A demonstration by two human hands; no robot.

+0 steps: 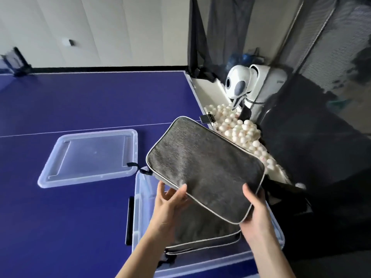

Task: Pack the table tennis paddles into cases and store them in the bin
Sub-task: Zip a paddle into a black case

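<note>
Now both hands grip one grey case [204, 167] by its near end, left hand [170, 199] at one corner, right hand [254, 207] at the other. Its long axis runs away from the person, tilted, above the clear bin [140, 207]. Two cases altogether: the second case [200, 233] lies flat inside. One lid [90, 155] rests on the blue counter [70, 101].

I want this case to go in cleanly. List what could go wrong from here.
1. The upper case is tilted, held only at its near edge by the left hand and right hand; it could slip.
2. It may land askew on the case already in the bin and jut above the rim, so the lid might not close.
3. The bin sits at the table edge; a push might shift it off.
</note>
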